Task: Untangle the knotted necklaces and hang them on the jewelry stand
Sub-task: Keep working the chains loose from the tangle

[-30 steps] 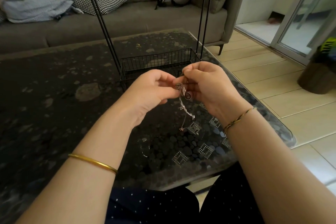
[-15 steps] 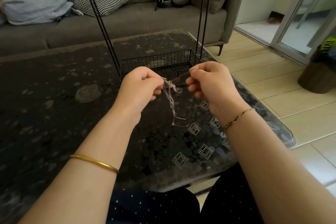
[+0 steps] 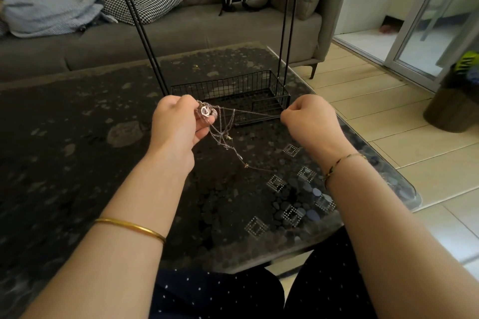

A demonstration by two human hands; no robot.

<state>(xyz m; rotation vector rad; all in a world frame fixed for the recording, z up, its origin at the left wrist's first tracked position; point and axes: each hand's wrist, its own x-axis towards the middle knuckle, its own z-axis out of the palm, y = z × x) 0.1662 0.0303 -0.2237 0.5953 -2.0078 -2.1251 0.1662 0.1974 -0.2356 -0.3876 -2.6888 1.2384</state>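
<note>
Thin silver necklaces (image 3: 223, 129) hang tangled between my hands above the dark table (image 3: 77, 163). My left hand (image 3: 178, 122) grips the knotted bunch with a round pendant at its fingertips. My right hand (image 3: 309, 118) pinches one chain end, and that strand runs taut across to the bunch. Loose loops and a small charm dangle below toward the tabletop. The black wire jewelry stand (image 3: 233, 93) is just behind my hands, with a mesh tray at its base and thin uprights rising out of view.
A grey sofa (image 3: 181, 31) with a houndstooth cushion, a folded blanket and a backpack runs along the table's far side. Tiled floor and a glass sliding door lie to the right. The table's rounded corner (image 3: 404, 189) is near my right forearm.
My hands have drawn apart, the right one moving right and the left one slightly left. A single chain has been pulled out taut from the bunch, which was clumped between both hands before.
</note>
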